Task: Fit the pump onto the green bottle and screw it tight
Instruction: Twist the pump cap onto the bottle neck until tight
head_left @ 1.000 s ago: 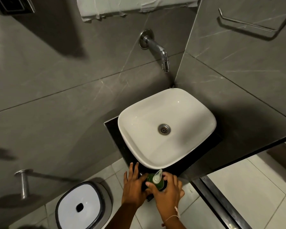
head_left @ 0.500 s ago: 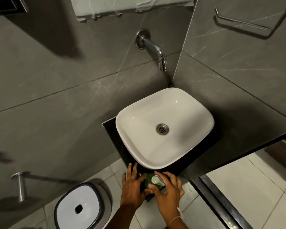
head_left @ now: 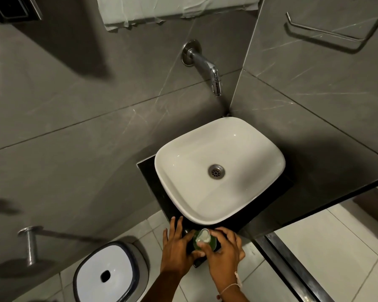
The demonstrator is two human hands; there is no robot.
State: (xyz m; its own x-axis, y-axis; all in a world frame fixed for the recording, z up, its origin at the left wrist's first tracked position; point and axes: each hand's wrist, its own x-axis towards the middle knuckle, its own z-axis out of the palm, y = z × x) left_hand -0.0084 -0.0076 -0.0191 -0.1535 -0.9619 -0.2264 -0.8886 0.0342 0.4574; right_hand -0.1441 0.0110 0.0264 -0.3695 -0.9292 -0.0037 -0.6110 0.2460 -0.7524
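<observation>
The green bottle [head_left: 212, 245] stands on the front corner of the black counter [head_left: 148, 171], just below the basin. A white pump [head_left: 203, 237] sits on top of it. My right hand [head_left: 224, 256] wraps around the pump from the right, fingers curled on it. Against the bottle's left side rests my left hand [head_left: 177, 247], its fingers stretched toward the basin and its thumb under the bottle. Most of the bottle is hidden by both hands.
A white basin [head_left: 218, 168] with a metal drain fills the counter. A chrome tap [head_left: 207, 66] juts from the grey tiled wall above it. A white-lidded bin [head_left: 106, 273] stands on the floor at left. Light floor tiles lie below.
The pump head has turned under my right hand, its spout swinging from upright toward the front. Both hands stay on the bottle. The camera has shifted slightly.
</observation>
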